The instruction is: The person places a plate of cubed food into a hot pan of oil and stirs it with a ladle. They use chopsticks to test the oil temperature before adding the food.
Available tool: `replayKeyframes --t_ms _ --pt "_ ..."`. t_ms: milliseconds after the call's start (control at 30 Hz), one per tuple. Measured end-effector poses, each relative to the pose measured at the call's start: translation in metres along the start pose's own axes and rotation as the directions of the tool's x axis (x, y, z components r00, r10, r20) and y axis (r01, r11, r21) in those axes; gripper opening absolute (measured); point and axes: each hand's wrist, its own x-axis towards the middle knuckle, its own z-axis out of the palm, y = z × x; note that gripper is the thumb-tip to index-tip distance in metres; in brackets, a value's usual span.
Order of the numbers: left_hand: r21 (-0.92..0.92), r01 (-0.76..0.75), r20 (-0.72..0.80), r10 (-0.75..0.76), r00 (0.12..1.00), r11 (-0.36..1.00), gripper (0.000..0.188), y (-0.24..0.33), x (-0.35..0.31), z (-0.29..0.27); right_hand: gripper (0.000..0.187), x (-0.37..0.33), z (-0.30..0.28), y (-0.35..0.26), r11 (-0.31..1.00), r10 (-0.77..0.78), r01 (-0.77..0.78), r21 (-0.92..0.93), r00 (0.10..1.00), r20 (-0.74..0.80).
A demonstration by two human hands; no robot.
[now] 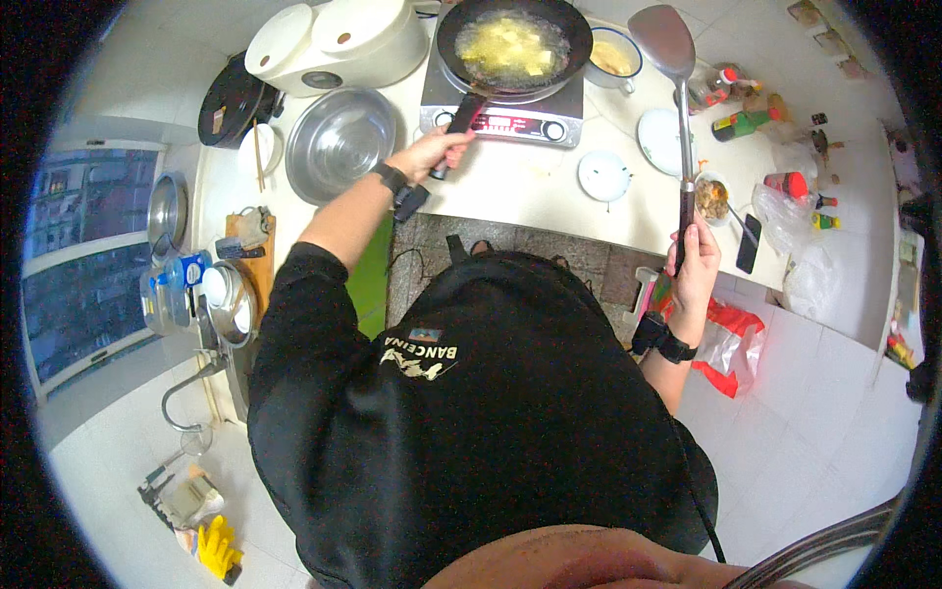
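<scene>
My left hand is closed around the dark handle of a black wok. Pale yellow chunks lie in bubbling liquid inside the wok, which stands on an electric cooktop with a lit red panel. Out to the right, my right hand grips the black handle of a metal cooking spatula. The spatula is held upright in the view, its broad head to the right of the wok and apart from it. Near its handle sits a small bowl of chopped food.
Left of the cooktop are a steel basin and a white double-lidded appliance. Right of it stand a rimmed enamel pot, a small white dish, a larger plate, bottles and a phone.
</scene>
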Motion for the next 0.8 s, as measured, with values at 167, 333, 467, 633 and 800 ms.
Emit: replayKeyframes --t_ms 167,333,467,633,800 --pt "0.161 -0.167 -0.126 0.188 0.974 0.973 0.013 -0.015 0.005 0.055 0.037 -0.013 0.005 -0.008 1.000 -0.022 0.021 -0.018 0.998 -0.065" --pt "0.205 -0.195 -0.180 0.233 0.956 0.959 0.013 0.000 -0.013 0.087 0.038 -0.013 -0.001 -0.014 0.998 -0.060 0.060 -0.001 0.997 -0.042" --pt "0.248 -0.199 -0.198 0.251 0.947 0.948 0.011 0.009 -0.039 0.099 0.039 -0.010 -0.005 -0.016 0.996 -0.071 0.074 0.045 0.996 -0.049" --pt "0.212 -0.231 -0.169 0.269 0.948 0.949 0.012 0.023 -0.055 0.113 0.039 -0.004 -0.008 -0.020 0.997 -0.065 0.066 0.051 0.998 -0.021" --pt "0.224 -0.189 -0.216 0.238 0.947 0.956 0.012 0.020 -0.064 0.111 0.037 0.000 -0.005 -0.023 0.998 -0.046 0.046 0.034 0.999 0.000"
